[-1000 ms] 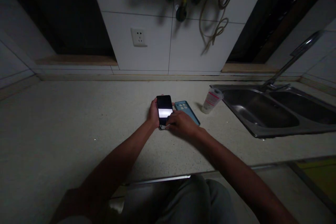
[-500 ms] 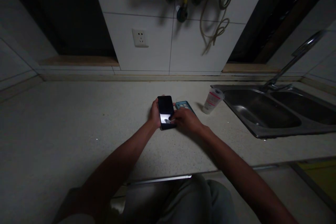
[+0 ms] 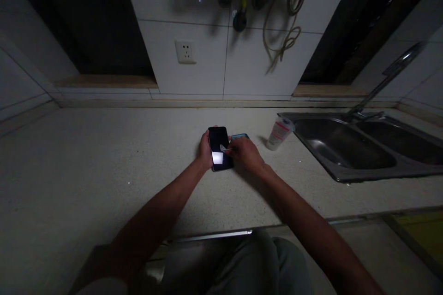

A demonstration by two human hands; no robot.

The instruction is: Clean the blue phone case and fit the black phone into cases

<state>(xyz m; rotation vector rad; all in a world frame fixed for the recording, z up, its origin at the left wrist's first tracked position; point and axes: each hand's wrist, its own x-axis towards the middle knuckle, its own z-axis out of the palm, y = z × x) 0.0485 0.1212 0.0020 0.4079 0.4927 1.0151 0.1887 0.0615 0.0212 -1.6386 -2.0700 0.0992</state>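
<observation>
I am holding the phone point(image 3: 219, 148) steady with my left hand point(image 3: 205, 151). My right hand point(image 3: 246, 154), pinching a small wipe point(image 3: 223, 148), has slid up the screen.

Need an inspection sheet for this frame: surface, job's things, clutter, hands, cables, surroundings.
Surface: pale speckled countertop, dimly lit.
Job's things: black phone flat on the countertop, part of its screen glaring white; teal phone case just right of it, mostly hidden behind the right hand.
Clutter: small white cup with red print near the sink's left edge.
Hands: left hand grips the phone's left edge; right hand pinches a small pale piece at the screen; too small to identify.
Cables: coiled cord hanging on the wall.
Surroundings: double steel sink with tap; wall socket; utensils hanging above.
</observation>
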